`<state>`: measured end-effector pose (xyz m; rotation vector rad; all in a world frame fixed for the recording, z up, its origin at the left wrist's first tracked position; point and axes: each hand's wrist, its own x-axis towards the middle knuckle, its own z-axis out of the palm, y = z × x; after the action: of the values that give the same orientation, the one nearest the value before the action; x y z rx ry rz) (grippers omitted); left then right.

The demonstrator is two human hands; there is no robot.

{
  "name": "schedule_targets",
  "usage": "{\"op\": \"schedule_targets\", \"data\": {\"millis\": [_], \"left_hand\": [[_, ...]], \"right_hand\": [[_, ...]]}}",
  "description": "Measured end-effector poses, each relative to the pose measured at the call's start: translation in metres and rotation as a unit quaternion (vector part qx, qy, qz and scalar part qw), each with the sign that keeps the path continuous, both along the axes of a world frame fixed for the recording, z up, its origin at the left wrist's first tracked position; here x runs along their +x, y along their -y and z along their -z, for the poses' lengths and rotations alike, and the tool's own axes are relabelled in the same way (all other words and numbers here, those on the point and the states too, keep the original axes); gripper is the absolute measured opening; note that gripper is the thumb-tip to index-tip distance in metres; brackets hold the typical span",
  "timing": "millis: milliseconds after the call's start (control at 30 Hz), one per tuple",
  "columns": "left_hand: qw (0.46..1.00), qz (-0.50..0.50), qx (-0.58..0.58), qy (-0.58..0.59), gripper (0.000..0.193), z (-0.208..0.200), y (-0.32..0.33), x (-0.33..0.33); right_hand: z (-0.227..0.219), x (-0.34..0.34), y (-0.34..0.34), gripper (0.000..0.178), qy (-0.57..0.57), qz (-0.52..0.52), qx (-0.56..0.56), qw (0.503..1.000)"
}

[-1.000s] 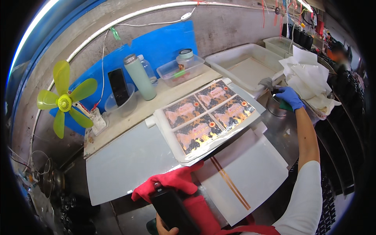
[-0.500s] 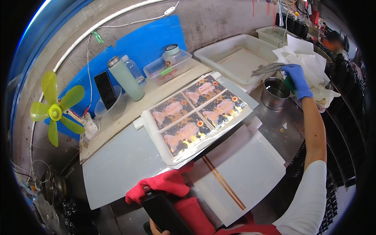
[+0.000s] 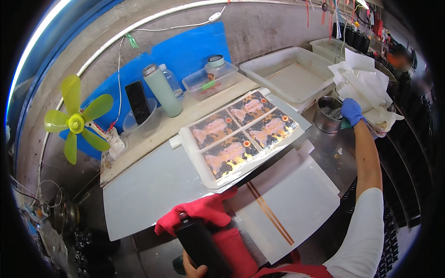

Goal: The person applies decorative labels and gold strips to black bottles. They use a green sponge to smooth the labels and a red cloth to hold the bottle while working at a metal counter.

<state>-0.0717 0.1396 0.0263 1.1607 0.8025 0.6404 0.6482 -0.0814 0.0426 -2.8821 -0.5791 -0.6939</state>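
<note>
My left hand (image 3: 193, 268), bare, is wrapped around the lower part of a black bottle (image 3: 204, 245) with a small cap, tilted beside a pink-red cloth (image 3: 197, 215). My right hand (image 3: 352, 111), in a blue glove, is closed at the right rim of a metal cup (image 3: 323, 121). It grips a grey cloth-like strip (image 3: 331, 111), which now hangs into the cup. Something dark green shows under the glove. Between my hands, a white board carries a sheet of four patterned panels (image 3: 243, 132) in pink, black and gold.
A white sheet with copper stripes (image 3: 266, 208) lies near me. A shallow white tray (image 3: 259, 69) and crumpled white paper (image 3: 364, 85) are at the back right. On the back ledge stand a green flask (image 3: 162, 92), a phone (image 3: 137, 102) and a yellow-green fan (image 3: 76, 124).
My right hand has come down toward the cup, and the grey strip has gone from above it to inside it. The view has shifted slightly; my left hand still holds the bottle.
</note>
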Motion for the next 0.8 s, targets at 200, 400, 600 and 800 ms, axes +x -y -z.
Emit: {"op": "schedule_targets", "data": {"millis": [200, 400, 600, 800], "left_hand": [[0.996, 0.041, 0.029, 0.073, 0.102, 0.003, -0.011, 0.005], [0.996, 0.05, 0.025, 0.072, 0.102, 0.009, -0.011, 0.002], [0.993, 0.062, 0.03, 0.092, 0.097, 0.007, -0.013, 0.005], [0.992, 0.065, 0.049, 0.099, 0.095, 0.0, -0.012, 0.01]], "right_hand": [[-0.073, -0.023, -0.009, 0.026, -0.239, -0.197, 0.266, 0.913], [-0.208, -0.13, -0.073, 0.018, -0.339, -0.24, 0.426, 0.803], [-0.245, -0.201, -0.149, 0.02, -0.372, -0.301, 0.511, 0.714], [-0.257, -0.252, -0.163, 0.022, -0.289, -0.319, 0.473, 0.769]]}}
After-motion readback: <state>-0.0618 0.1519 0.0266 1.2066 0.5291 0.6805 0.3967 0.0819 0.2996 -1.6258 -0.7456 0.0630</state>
